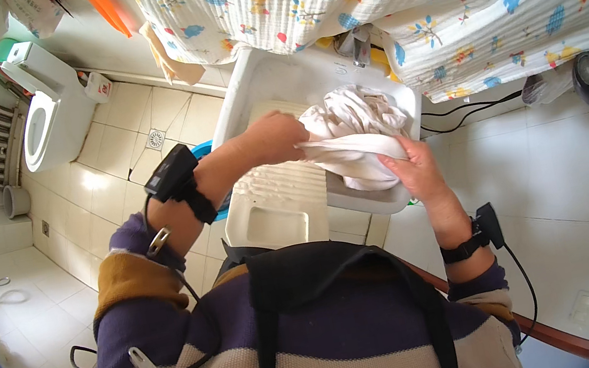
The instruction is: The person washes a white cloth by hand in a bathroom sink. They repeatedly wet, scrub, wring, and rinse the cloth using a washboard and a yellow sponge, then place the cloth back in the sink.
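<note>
A bunched white cloth [359, 114] lies in a white laundry sink [403, 101], partly lifted at its near side. My left hand [278, 137] is closed on one end of a stretched fold, above the ribbed washboard [286, 185]. Toward the right rim, my right hand [411, 164] grips the other part of the fold, thumb on top. Between both hands the fold is pulled out lengthwise. The fingertips of my left hand are partly hidden. The washboard has a shallow soap recess at its near end.
A metal faucet [360, 47] stands at the sink's far side, under a hanging patterned cloth [264, 2]. Part of a blue basin [203, 151] shows behind my left forearm. A toilet [44, 118] and a floor drain [155, 139] are at the left. Black cables run at the right.
</note>
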A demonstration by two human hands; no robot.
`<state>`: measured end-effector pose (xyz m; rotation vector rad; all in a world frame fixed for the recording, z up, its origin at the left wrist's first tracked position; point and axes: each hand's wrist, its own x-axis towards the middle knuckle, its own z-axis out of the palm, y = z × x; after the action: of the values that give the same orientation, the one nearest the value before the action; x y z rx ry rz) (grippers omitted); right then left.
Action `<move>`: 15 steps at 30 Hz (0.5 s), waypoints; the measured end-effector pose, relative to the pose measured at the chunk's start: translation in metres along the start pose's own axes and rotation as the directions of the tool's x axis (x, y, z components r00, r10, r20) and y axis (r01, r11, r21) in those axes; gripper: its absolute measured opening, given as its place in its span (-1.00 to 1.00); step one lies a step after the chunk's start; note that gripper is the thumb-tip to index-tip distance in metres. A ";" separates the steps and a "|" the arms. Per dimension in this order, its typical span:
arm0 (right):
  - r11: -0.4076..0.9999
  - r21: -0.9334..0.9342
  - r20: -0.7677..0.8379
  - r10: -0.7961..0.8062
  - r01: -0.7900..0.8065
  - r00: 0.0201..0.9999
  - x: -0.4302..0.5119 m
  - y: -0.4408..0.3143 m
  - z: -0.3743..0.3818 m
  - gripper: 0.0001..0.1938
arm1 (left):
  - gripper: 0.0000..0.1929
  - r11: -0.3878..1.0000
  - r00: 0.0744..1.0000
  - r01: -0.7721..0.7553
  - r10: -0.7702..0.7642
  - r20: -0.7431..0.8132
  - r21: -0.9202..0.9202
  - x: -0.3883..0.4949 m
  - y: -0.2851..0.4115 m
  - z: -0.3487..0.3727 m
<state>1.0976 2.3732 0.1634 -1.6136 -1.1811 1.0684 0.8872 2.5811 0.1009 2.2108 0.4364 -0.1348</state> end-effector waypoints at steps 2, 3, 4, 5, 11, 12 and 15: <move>0.999 -0.003 -0.017 -0.046 0.046 0.999 -0.006 0.004 -0.018 -0.76 | -0.67 0.931 0.996 0.069 -0.086 -0.034 -0.359 0.001 -0.021 0.005; 0.999 0.021 -0.033 -0.034 0.035 0.999 -0.009 0.006 -0.025 -0.76 | -0.77 0.900 0.994 -0.008 -0.040 -0.100 -0.435 0.003 -0.028 0.004; 0.999 0.047 -0.053 -0.016 0.018 0.998 -0.010 0.009 -0.032 -0.76 | -0.81 0.702 0.995 -0.060 -0.013 -0.098 -0.709 0.005 -0.032 0.004; 0.998 0.069 -0.048 -0.005 0.008 0.999 -0.009 0.012 -0.037 -0.77 | -0.85 0.416 0.993 -0.115 0.038 -0.109 -0.902 0.007 -0.032 0.001; 0.944 -0.326 -0.127 0.014 -0.055 0.992 0.012 0.021 -0.015 -0.37 | -0.82 0.743 0.972 -0.142 -0.018 -0.233 -0.653 0.025 0.025 -0.021; 0.944 -0.325 -0.147 -0.108 0.055 0.983 0.018 0.018 -0.004 -0.34 | -0.82 0.812 0.963 -0.180 0.028 -0.270 -0.556 0.030 0.043 -0.020; 0.984 -0.059 -0.219 -0.177 0.168 0.960 0.032 -0.005 0.024 -0.34 | -0.76 0.873 0.923 -0.360 0.283 -0.261 -0.329 0.036 0.085 -0.023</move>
<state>1.0797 2.4084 0.1571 -1.5824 -1.1725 0.7360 0.9495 2.5591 0.1695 1.8917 0.1742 0.3366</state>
